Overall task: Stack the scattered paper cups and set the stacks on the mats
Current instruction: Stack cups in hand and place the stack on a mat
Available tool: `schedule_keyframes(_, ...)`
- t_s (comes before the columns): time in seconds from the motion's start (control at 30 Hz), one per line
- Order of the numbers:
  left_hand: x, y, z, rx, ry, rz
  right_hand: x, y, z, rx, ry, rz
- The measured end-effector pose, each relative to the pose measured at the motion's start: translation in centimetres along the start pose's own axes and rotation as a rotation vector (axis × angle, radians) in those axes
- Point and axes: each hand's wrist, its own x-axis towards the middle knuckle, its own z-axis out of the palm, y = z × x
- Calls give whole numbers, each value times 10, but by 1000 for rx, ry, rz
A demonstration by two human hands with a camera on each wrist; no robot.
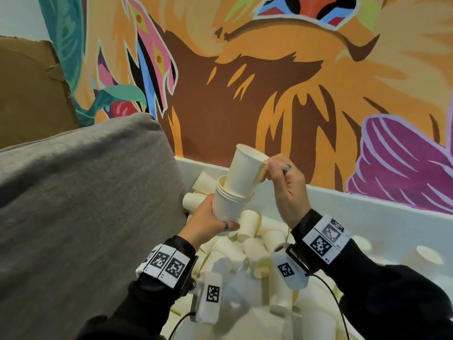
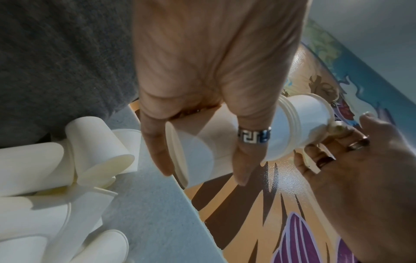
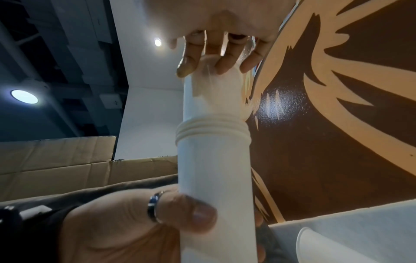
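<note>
My left hand (image 1: 215, 220) grips a short stack of nested white paper cups (image 1: 226, 204) around its lower part, above the pile. My right hand (image 1: 282, 180) pinches the rim of one more white cup (image 1: 245, 170), whose base sits tilted inside the top of the stack. In the left wrist view the stack (image 2: 225, 142) lies between my thumb and ringed finger, with the right hand (image 2: 351, 142) at the top cup's rim. The right wrist view shows the stack (image 3: 213, 160) from below, fingertips (image 3: 223, 64) at its rim. No mat is in view.
Many loose white cups (image 1: 252, 251) lie heaped in a white foam-walled bin (image 1: 355, 202). A grey cushion (image 1: 85, 204) stands against the bin's left side. The painted wall (image 1: 269, 94) rises right behind; brown cardboard (image 1: 27, 89) leans at far left.
</note>
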Motion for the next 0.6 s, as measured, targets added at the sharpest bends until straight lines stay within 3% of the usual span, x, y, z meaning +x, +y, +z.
schedule_keyframes(0.2, -5, 10, 5, -73, -53, 71, -10, -3, 6, -71, -198, 102)
schedule_keyframes(0.33, -7, 11, 4, -91, -52, 97, -10, -2, 2, 9, -315, 204)
schedule_keyframes(0.4, -8, 9, 2, -77, -42, 88, -7, -3, 0, 116, -295, 290)
schedule_keyframes(0.5, -8, 2, -2, -69, -8, 60, 0, 12, -4, 233, -109, 434)
schedule_keyframes(0.57, -7, -3, -6, -82, 7, 36, 0, 34, -4, 130, -72, 611)
schedule_keyframes(0.6, -8, -5, -8, -88, 12, 28, -3, 46, -6, 14, -134, 715)
